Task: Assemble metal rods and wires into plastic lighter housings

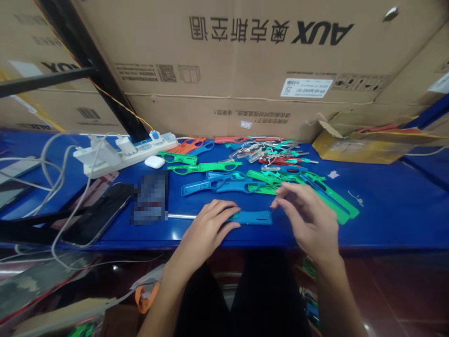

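Note:
A blue long-necked gas lighter (255, 218) lies near the front edge of the table, its metal tube (180, 216) pointing left. My left hand (209, 223) is closed over the middle of it, fingers and thumb on either side, hiding part of the body. Just beyond the lighter's right end is my right hand (310, 222), with thumb and fingertips drawn together in a pinch. Whatever those fingertips hold is too small to make out. Behind both hands lie blue lighter shells (224, 183) and green lighter shells (338, 203).
Lighter inner parts (266, 150) with clear tanks are heaped at the back. A yellow bag (358, 146) stands back right. To the left are a power strip (140, 152) with cables, a phone (101, 213) and a white earbud case (155, 162). A cardboard box (224, 61) walls the back.

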The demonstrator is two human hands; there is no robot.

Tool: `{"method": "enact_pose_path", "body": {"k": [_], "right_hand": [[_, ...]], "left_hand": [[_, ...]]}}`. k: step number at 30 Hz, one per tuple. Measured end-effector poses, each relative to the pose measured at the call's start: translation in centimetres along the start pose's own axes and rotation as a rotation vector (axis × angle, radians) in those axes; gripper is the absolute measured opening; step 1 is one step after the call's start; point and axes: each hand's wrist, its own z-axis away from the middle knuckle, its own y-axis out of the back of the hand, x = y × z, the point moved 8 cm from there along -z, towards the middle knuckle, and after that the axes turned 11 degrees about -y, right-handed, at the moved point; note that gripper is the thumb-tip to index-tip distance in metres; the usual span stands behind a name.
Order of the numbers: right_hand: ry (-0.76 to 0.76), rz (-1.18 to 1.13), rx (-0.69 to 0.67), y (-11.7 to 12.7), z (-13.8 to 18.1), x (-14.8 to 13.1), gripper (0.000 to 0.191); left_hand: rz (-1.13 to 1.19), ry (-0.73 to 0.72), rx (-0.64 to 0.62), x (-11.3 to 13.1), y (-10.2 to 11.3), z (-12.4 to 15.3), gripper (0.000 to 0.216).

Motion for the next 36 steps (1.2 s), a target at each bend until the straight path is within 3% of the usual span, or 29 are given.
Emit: {"method": "enact_pose_path", "body": {"k": [9,14,19,24,29,34,36], "right_hand": [[0.129,0.157,0.023,0.2,-0.6,-1.7,0.043],[0.244,0.265,0.133,0.8,-0.7,-2.4,0.034],[0.14,0.119,-0.088,-0.6,-0.6,-1.8,0.045],[0.173,0.159,0.137,0.7,-0.7,-2.0,0.034],[0.032,0.104,-0.023,0.4,-0.9,-0.9,0.043],[0.144,0.158,0.259,2.0,-0.1,-2.0,0.033],[0.12,0.189,0.258,1.8,-0.1,-1.7,0.033]], "left_hand": [[0.001,0.013,0.003,0.1,0.2,0.0,0.03],[-0.015,0.007,0.003,0.3,0.2,0.0,0.029],[-0.034,0.006,0.005,0.2,0.2,0.1,0.029],[-0.037,0.012,-0.001,0.1,0.1,0.1,0.03],[-0.039,0.013,0.008,0.3,0.3,0.2,0.029],[-0.039,0.013,0.003,0.3,0.3,0.0,0.029],[-0.026,0.018,0.0,0.2,0.4,-0.1,0.028]]}}
